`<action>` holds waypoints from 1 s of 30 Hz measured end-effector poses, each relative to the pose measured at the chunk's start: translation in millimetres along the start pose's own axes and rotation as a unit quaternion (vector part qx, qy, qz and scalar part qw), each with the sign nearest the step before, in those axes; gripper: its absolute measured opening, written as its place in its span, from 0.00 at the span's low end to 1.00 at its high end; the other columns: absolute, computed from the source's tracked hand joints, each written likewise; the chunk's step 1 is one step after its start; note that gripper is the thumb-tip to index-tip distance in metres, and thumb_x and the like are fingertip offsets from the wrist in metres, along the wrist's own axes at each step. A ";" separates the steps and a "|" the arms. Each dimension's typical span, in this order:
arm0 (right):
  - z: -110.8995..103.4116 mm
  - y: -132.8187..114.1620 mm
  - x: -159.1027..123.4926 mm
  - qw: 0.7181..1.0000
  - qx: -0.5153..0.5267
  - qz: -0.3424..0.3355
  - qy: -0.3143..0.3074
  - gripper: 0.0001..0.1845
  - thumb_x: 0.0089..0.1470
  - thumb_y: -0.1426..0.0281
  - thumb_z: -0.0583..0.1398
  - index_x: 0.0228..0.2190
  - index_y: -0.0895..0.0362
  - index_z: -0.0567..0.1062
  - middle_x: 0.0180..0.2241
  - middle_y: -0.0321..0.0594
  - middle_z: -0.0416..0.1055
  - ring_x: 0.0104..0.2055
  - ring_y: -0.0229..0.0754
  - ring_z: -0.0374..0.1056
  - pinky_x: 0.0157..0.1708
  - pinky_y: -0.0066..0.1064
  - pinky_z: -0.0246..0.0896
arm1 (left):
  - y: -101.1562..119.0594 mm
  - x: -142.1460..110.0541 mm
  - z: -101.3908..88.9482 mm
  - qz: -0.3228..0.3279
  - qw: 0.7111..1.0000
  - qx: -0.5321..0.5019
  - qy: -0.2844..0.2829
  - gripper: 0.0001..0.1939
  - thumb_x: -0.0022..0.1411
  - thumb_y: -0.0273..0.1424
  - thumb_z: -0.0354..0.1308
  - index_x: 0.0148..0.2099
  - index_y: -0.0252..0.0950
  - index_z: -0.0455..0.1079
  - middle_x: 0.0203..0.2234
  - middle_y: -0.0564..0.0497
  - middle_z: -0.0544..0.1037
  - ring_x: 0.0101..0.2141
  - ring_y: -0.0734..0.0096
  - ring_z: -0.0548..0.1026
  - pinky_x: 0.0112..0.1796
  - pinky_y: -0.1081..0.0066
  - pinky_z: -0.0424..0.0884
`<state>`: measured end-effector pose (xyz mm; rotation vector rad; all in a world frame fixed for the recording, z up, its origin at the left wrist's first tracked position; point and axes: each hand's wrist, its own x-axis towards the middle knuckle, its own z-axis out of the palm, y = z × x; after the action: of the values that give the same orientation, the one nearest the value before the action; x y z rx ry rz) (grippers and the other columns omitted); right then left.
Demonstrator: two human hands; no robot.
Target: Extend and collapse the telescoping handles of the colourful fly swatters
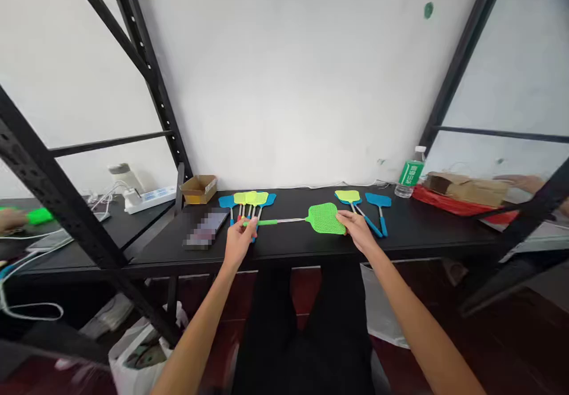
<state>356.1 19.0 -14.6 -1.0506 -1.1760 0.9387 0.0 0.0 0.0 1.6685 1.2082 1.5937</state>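
A green fly swatter is held level above the front of the black table. My left hand is closed on its green handle, and a metal rod joins that handle to the perforated head. At the far edge of the head, my right hand pinches the plastic between thumb and fingers. Just behind my left hand lie several yellow and blue fly swatters, their handles partly hidden. To the right of the green head are a yellow fly swatter and a blue one with blue handles.
A phone and a small cardboard box sit on the left. A water bottle stands at the back right, near red and brown packaging. Black metal posts frame both sides. Another person's hand shows far left.
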 end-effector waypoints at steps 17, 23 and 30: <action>-5.0 -0.1 1.9 0.999 0.012 0.031 -0.006 0.29 0.43 0.56 0.71 0.45 0.58 0.79 0.34 0.44 0.76 0.30 0.41 0.67 0.22 0.29 0.55 | 7.3 -2.2 1.2 0.002 0.998 -0.060 -0.013 0.24 0.66 0.43 0.57 0.21 0.35 0.64 0.18 0.54 0.66 0.20 0.77 0.62 0.24 0.74 0.59; -4.8 -2.1 -0.3 0.999 0.030 -0.007 -0.027 0.24 0.42 0.58 0.72 0.40 0.56 0.79 0.39 0.45 0.76 0.37 0.44 0.70 0.28 0.30 0.59 | 9.8 -2.6 0.9 0.011 0.999 -0.042 -0.017 0.25 0.67 0.43 0.55 0.19 0.36 0.63 0.17 0.53 0.67 0.21 0.75 0.64 0.26 0.72 0.61; -4.3 -0.1 1.8 0.997 0.043 -0.049 -0.041 0.20 0.39 0.63 0.73 0.35 0.55 0.78 0.33 0.39 0.74 0.33 0.40 0.66 0.29 0.29 0.58 | 8.9 -3.4 -1.5 -0.005 1.000 -0.004 -0.015 0.31 0.68 0.44 0.52 0.15 0.37 0.58 0.12 0.53 0.62 0.18 0.75 0.61 0.26 0.71 0.60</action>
<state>360.7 20.1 -14.4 -0.8840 -1.2335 0.9538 1.0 -7.4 6.2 1.6733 1.1924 1.5591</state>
